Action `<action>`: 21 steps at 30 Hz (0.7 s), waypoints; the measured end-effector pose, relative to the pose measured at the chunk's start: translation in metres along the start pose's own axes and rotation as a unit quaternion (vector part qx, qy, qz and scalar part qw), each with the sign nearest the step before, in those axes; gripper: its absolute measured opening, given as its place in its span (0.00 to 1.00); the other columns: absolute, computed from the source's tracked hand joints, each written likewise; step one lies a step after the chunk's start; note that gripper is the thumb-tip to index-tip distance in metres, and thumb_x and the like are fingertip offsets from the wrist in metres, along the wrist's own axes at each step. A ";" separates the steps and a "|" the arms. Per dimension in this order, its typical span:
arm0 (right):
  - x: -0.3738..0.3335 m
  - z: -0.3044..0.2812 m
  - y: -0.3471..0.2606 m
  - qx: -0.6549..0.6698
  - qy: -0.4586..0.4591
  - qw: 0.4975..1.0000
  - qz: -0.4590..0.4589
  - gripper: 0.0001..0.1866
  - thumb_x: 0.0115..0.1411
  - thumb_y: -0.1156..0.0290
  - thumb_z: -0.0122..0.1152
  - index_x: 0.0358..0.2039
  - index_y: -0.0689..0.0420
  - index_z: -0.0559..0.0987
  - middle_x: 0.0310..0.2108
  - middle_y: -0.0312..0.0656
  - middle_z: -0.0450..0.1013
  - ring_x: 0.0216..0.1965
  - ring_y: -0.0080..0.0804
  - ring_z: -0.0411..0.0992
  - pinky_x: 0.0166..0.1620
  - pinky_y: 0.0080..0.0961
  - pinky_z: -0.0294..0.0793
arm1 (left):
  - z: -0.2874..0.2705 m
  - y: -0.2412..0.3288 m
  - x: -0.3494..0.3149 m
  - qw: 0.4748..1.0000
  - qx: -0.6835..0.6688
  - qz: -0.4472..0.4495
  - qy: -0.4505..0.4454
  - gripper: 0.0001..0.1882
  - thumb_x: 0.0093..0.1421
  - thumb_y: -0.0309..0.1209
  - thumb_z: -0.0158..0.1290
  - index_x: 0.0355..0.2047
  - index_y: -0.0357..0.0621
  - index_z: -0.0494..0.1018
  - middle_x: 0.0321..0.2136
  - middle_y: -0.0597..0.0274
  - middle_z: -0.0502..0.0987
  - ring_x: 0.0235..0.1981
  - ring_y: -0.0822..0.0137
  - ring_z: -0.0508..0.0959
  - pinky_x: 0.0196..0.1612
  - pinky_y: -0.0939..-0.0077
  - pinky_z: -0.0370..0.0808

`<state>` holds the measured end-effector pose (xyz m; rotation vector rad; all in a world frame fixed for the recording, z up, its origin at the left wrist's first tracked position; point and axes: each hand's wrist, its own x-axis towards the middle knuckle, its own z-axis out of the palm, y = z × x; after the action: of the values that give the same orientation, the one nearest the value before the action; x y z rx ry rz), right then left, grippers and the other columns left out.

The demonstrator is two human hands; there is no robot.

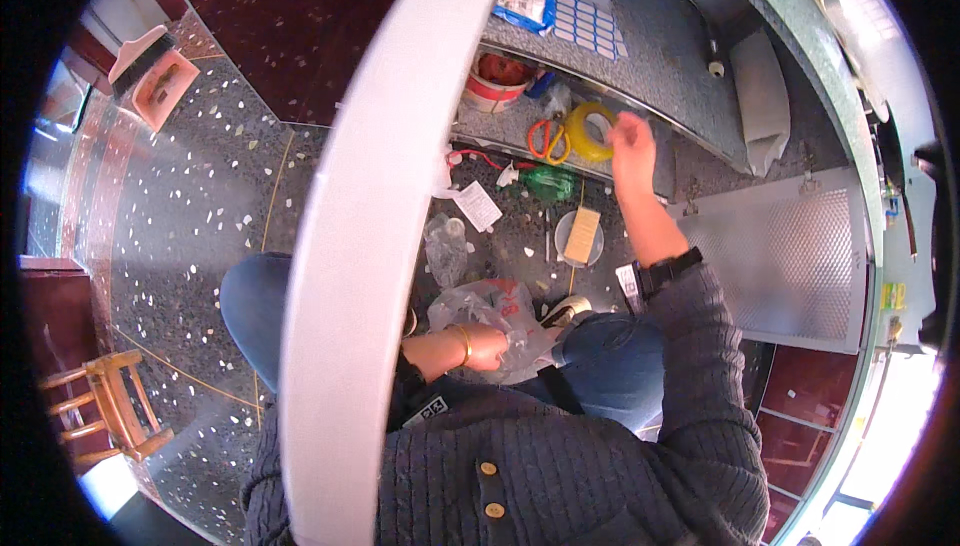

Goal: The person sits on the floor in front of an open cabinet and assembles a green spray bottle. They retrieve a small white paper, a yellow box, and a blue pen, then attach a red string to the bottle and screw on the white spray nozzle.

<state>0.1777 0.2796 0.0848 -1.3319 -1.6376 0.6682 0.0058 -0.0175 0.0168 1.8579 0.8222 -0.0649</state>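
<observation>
A dark, white-flecked terrazzo floor (210, 236) crossed by yellow lines (277, 191) spreads out, a wooden stool (112, 408) at left; maroon cabinet fronts (808, 391) stand lower right, near bright light (905, 451).

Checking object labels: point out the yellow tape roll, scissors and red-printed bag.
Yellow tape roll (577, 132), head view: ring's left side.
Scissors (549, 145), head view: handles.
Red-printed bag (478, 307), head view: crumpled upper part.
</observation>
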 end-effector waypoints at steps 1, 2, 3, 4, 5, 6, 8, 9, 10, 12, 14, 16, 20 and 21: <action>-0.020 -0.003 0.000 0.042 -0.036 0.996 0.068 0.14 0.54 0.73 0.54 0.42 0.62 0.71 0.28 0.39 0.71 0.31 0.25 0.69 0.37 0.23 0.69 | 0.001 -0.001 0.001 1.000 -0.005 0.003 0.017 0.09 0.46 0.34 0.48 0.20 0.41 0.72 0.21 0.50 0.74 0.25 0.50 0.74 0.28 0.58 0.69; -0.040 -0.012 -0.002 0.087 -0.122 0.973 0.175 0.14 0.52 0.76 0.54 0.42 0.61 0.71 0.33 0.36 0.70 0.34 0.23 0.68 0.39 0.20 0.68 | 0.001 -0.001 0.002 1.000 -0.004 -0.003 0.029 0.09 0.46 0.34 0.48 0.20 0.41 0.72 0.20 0.51 0.74 0.24 0.50 0.74 0.28 0.57 0.68; -0.058 -0.017 -0.005 0.144 -0.192 0.936 0.259 0.14 0.54 0.75 0.54 0.42 0.60 0.71 0.33 0.35 0.70 0.34 0.23 0.68 0.39 0.21 0.68 | 0.000 0.000 0.003 0.998 -0.001 -0.012 0.060 0.10 0.47 0.36 0.48 0.19 0.42 0.71 0.19 0.52 0.73 0.24 0.50 0.74 0.27 0.56 0.67; -0.074 -0.024 -0.009 0.159 -0.273 0.904 0.290 0.14 0.57 0.71 0.54 0.44 0.59 0.70 0.35 0.35 0.70 0.35 0.22 0.68 0.41 0.21 0.68 | -0.004 0.000 0.005 0.992 -0.027 0.017 0.123 0.09 0.48 0.36 0.47 0.21 0.45 0.72 0.21 0.52 0.74 0.25 0.49 0.74 0.28 0.57 0.69; -0.088 -0.032 -0.013 0.145 -0.344 0.876 0.306 0.15 0.58 0.69 0.54 0.45 0.59 0.70 0.37 0.36 0.70 0.38 0.23 0.68 0.43 0.22 0.68 | -0.007 0.001 0.007 0.980 -0.037 0.032 0.192 0.09 0.49 0.36 0.47 0.23 0.45 0.72 0.21 0.51 0.73 0.27 0.49 0.73 0.30 0.57 0.69; -0.101 -0.039 -0.017 0.141 -0.418 0.844 0.306 0.17 0.58 0.67 0.54 0.46 0.59 0.69 0.38 0.37 0.70 0.40 0.24 0.69 0.45 0.22 0.67 | -0.011 0.002 0.008 0.957 -0.065 0.045 0.280 0.08 0.49 0.35 0.48 0.23 0.44 0.72 0.23 0.50 0.73 0.28 0.49 0.73 0.31 0.58 0.69; -0.122 -0.049 -0.025 0.095 -0.488 0.830 0.254 0.19 0.59 0.64 0.54 0.49 0.59 0.68 0.42 0.40 0.70 0.45 0.27 0.67 0.50 0.25 0.65 | -0.019 0.002 0.010 0.897 -0.114 0.059 0.423 0.08 0.49 0.31 0.52 0.26 0.39 0.71 0.27 0.49 0.73 0.30 0.50 0.73 0.32 0.62 0.69; -0.128 -0.053 -0.027 0.068 -0.525 0.820 0.219 0.21 0.59 0.63 0.53 0.50 0.59 0.67 0.44 0.41 0.69 0.47 0.29 0.66 0.52 0.26 0.64 | -0.022 0.002 0.010 0.882 -0.159 0.032 0.442 0.08 0.50 0.30 0.52 0.26 0.37 0.71 0.27 0.51 0.72 0.30 0.53 0.73 0.33 0.66 0.70; -0.130 -0.056 -0.027 0.041 -0.533 0.825 0.183 0.21 0.59 0.62 0.53 0.50 0.59 0.67 0.46 0.41 0.68 0.49 0.30 0.65 0.53 0.27 0.62 | -0.025 0.001 0.010 0.855 -0.203 0.018 0.478 0.07 0.51 0.28 0.53 0.27 0.36 0.71 0.28 0.53 0.72 0.29 0.57 0.74 0.33 0.70 0.70; -0.134 -0.060 -0.024 -0.010 -0.547 0.833 0.087 0.23 0.59 0.60 0.53 0.52 0.58 0.66 0.49 0.42 0.67 0.52 0.32 0.62 0.55 0.28 0.59 | -0.027 0.000 0.009 0.835 -0.238 -0.029 0.495 0.07 0.52 0.27 0.54 0.28 0.36 0.71 0.28 0.55 0.72 0.29 0.62 0.73 0.34 0.74 0.70; -0.132 -0.061 -0.017 -0.061 -0.519 0.849 0.076 0.23 0.57 0.60 0.56 0.51 0.55 0.67 0.50 0.44 0.66 0.53 0.36 0.62 0.54 0.29 0.60 | -0.026 -0.001 0.009 0.810 -0.266 -0.051 0.519 0.07 0.51 0.26 0.54 0.29 0.36 0.71 0.28 0.57 0.72 0.29 0.66 0.73 0.34 0.76 0.69; -0.130 -0.061 -0.008 -0.123 -0.481 0.866 0.052 0.21 0.55 0.61 0.57 0.48 0.55 0.70 0.45 0.45 0.69 0.48 0.38 0.66 0.48 0.30 0.65 | -0.025 -0.003 0.009 0.787 -0.292 -0.054 0.540 0.07 0.51 0.25 0.55 0.30 0.36 0.71 0.27 0.58 0.72 0.29 0.68 0.72 0.35 0.77 0.69; -0.124 -0.061 0.002 -0.144 -0.476 0.866 0.054 0.13 0.53 0.67 0.55 0.40 0.56 0.72 0.34 0.44 0.72 0.38 0.41 0.70 0.40 0.30 0.68 | -0.022 -0.009 0.009 0.784 -0.226 -0.043 0.577 0.07 0.51 0.25 0.55 0.30 0.37 0.71 0.28 0.58 0.72 0.30 0.68 0.72 0.37 0.76 0.69; -0.124 -0.061 0.003 -0.143 -0.446 0.884 0.016 0.11 0.54 0.68 0.54 0.37 0.57 0.72 0.31 0.45 0.72 0.36 0.42 0.70 0.38 0.30 0.68 | -0.021 -0.011 0.009 0.790 -0.231 -0.059 0.566 0.07 0.51 0.26 0.55 0.30 0.37 0.70 0.28 0.58 0.72 0.30 0.68 0.72 0.37 0.76 0.69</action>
<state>0.2353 0.1542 0.0729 -1.3338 -2.5265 1.2123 0.0000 0.0068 0.0136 1.2331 1.5723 1.1807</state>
